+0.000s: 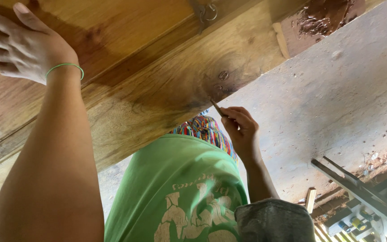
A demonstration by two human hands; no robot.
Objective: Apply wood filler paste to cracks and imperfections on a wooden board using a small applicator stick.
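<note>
A varnished wooden piece (pixel 157 67), like a door or a cabinet side, slants across the upper left. My left hand (pixel 21 45) lies flat on its surface with fingers spread; a green band circles that wrist. My right hand (pixel 242 127) pinches a thin brown stick-like tool (pixel 218 108) whose tip touches the lower edge of the wood, just below a dark knot and a screw head (pixel 223 75).
A metal ring fitting (pixel 207 11) hangs near the top of the wood. A block smeared with brown paste (pixel 323 22) is at the upper right. A concrete floor (pixel 337 112) lies below, with a metal machine (pixel 368 201) at the lower right.
</note>
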